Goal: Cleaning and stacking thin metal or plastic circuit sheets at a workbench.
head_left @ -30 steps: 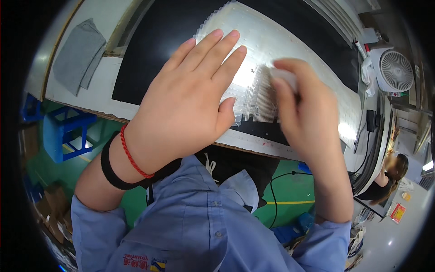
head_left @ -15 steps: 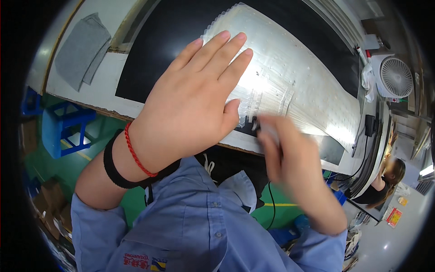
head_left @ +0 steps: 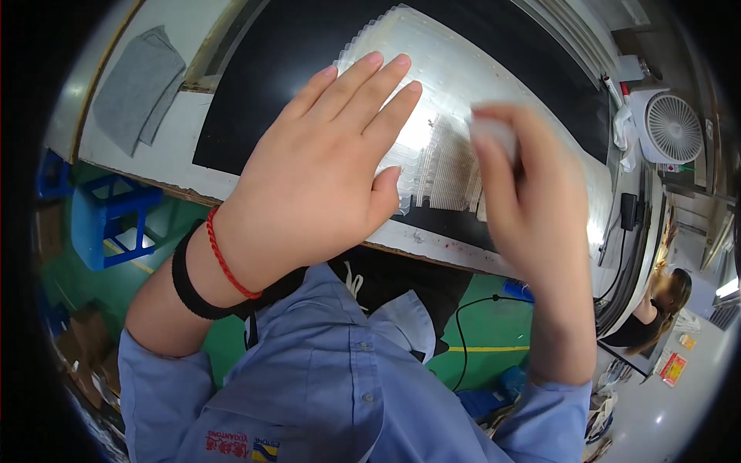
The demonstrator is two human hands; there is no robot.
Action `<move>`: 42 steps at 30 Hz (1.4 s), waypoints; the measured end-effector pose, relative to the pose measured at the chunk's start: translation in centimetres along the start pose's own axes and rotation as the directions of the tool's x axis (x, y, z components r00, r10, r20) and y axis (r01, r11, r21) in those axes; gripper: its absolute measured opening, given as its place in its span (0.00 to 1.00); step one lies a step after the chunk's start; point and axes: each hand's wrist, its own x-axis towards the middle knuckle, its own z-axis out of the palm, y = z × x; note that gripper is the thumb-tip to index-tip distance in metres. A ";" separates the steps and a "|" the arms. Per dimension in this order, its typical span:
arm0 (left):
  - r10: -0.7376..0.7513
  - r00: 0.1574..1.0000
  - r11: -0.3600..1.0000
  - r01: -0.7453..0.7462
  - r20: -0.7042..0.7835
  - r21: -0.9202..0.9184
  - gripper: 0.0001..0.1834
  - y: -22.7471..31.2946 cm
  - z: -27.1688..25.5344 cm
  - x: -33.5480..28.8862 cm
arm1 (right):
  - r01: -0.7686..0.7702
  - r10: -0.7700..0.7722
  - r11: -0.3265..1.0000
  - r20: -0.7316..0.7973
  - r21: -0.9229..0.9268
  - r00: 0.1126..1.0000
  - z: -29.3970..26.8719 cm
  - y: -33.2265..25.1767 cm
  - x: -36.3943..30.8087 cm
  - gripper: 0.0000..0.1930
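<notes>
My left hand lies flat with its fingers spread, pressing on a stack of clear plastic sheets with scalloped left edges and fine ribbed lines. The stack rests on a black mat. Over the right part of the sheets is my right hand, blurred by motion. Its fingers are closed round a small pale grey, rounded object whose kind I cannot make out. Whether that object touches the sheets cannot be told. The right hand hides part of the stack's lower right side.
A folded grey cloth lies at the table's left end. At the right stand a white fan and a black adapter with a cable. A blue stool is at the left below the table edge. Another person sits far right.
My right hand has moved up and to the right, from the sheets' near edge to over their right part, carrying the pale object. My left hand has stayed nearly in place.
</notes>
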 end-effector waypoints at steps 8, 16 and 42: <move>0.000 0.999 1.000 0.001 0.036 -0.024 0.37 0.0 -0.3 0.3 | 0.001 -0.016 0.996 0.168 0.087 0.986 -0.3 -0.6 -5.7 0.09; 0.001 0.998 1.000 -0.002 0.063 0.022 0.37 0.1 -0.4 0.3 | -0.002 -0.003 0.994 0.044 0.113 0.999 1.7 -0.9 -7.3 0.09; -0.033 0.982 0.992 0.009 0.187 0.128 0.37 0.6 -1.2 1.3 | -0.096 0.099 0.994 -0.056 0.052 0.994 1.9 1.1 -4.6 0.11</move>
